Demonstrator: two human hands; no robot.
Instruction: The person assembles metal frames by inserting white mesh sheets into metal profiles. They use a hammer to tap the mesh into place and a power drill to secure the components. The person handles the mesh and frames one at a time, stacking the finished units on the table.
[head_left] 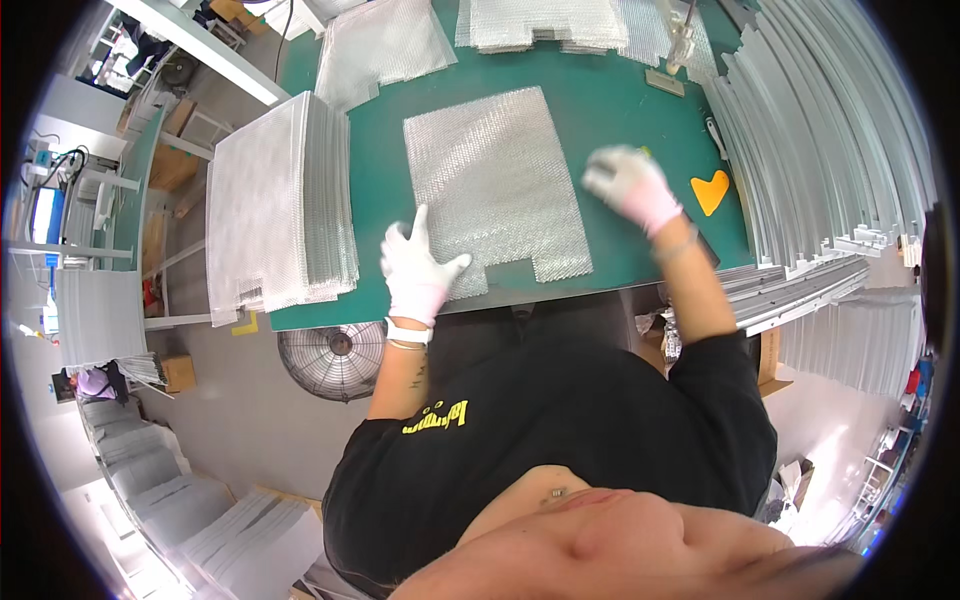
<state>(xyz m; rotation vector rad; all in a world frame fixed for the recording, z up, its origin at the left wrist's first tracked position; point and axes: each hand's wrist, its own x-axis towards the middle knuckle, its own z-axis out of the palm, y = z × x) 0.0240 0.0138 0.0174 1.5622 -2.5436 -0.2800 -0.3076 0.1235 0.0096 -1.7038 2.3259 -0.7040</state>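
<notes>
Fingers [421, 222] of the left hand [412, 266] spread wide at the left edge of the notched textured sheet [497, 180] on the green worktop [380, 150], right hand [632, 186] half-curled, contents unclear; sheet likely light, pliable, best taken by opposite edges.

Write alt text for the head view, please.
A white-gloved left hand lies at the near left edge of a notched, textured silvery sheet on a green table. The gloved right hand is apart, beyond the sheet's right edge; similar sheets are stacked at left.
</notes>
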